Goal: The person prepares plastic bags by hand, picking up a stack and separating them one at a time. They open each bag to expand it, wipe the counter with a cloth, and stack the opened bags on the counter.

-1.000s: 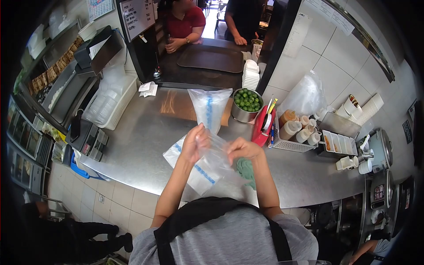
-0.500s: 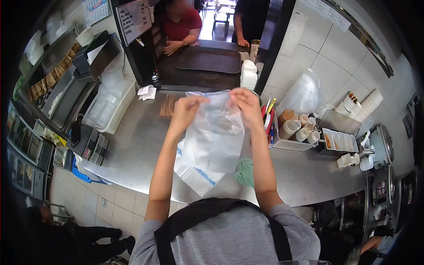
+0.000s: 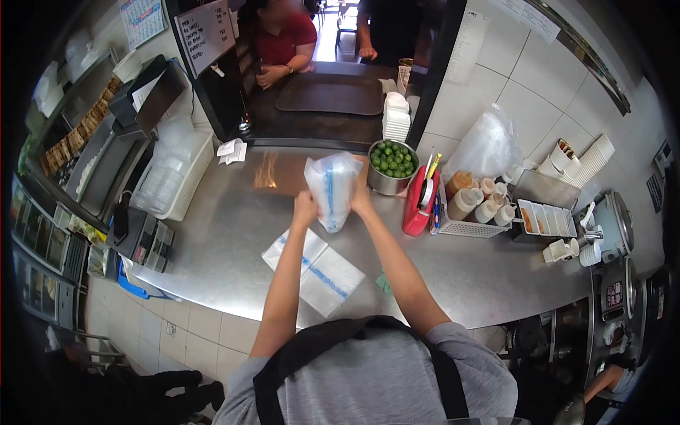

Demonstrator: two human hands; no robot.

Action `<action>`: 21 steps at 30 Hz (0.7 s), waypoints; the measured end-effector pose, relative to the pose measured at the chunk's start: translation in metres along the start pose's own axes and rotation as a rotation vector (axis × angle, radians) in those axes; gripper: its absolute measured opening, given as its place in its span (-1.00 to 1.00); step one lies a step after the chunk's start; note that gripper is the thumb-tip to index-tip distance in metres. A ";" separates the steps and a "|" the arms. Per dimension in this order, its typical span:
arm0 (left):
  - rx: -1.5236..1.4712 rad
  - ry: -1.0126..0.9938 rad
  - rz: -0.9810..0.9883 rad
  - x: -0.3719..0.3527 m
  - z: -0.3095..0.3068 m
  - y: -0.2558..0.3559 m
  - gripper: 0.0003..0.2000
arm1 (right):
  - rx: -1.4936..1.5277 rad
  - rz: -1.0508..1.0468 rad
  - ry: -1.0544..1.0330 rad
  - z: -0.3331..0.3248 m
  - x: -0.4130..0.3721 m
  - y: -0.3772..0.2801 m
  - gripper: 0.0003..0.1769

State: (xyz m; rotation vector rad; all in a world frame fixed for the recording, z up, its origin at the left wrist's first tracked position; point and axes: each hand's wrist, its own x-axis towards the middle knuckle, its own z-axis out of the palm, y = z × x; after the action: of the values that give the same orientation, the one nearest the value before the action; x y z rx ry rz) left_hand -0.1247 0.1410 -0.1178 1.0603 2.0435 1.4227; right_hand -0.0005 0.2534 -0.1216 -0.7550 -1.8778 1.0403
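A clear plastic bag with a blue stripe (image 3: 331, 190) is held up over the steel counter (image 3: 212, 234), bunched and narrowed. My left hand (image 3: 305, 207) is closed on its left side. On the other side my right hand (image 3: 360, 196) grips the bag, its fingers partly hidden. Below lies a flat stack of folded plastic bags with blue stripes (image 3: 315, 275). A bit of green cloth (image 3: 383, 284) shows by my right forearm. Just right of the held bag stands a metal pot of small green citrus fruits (image 3: 392, 161).
A red tape dispenser (image 3: 419, 205) and a white basket of sauce bottles (image 3: 473, 225) stand on the right. On the left sits a white basket of plastic containers (image 3: 185, 185). A dark tray (image 3: 329, 95) lies on the pass-through ledge, with two people beyond.
The bag was spread wide and hanging from both hands; now it is gathered and narrower. Both hands have come lower and closer together, and the citrus pot has come into view.
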 end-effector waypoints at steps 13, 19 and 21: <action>-1.264 -0.079 -0.489 -0.005 0.029 -0.065 -0.72 | 0.615 0.925 0.016 0.028 -0.005 0.060 -0.94; -1.633 0.186 -0.513 -0.028 0.033 -0.050 -0.70 | 1.003 0.868 0.263 0.048 -0.055 0.063 -0.88; -1.532 0.169 -0.475 -0.034 0.029 -0.043 -0.72 | 1.093 0.890 0.256 0.050 -0.060 0.064 -0.83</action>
State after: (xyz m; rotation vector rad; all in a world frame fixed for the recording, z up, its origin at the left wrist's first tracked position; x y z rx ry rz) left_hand -0.0978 0.1240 -0.1712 -0.1937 0.6285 2.0720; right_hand -0.0101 0.2173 -0.2152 -0.9451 -0.4715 2.0980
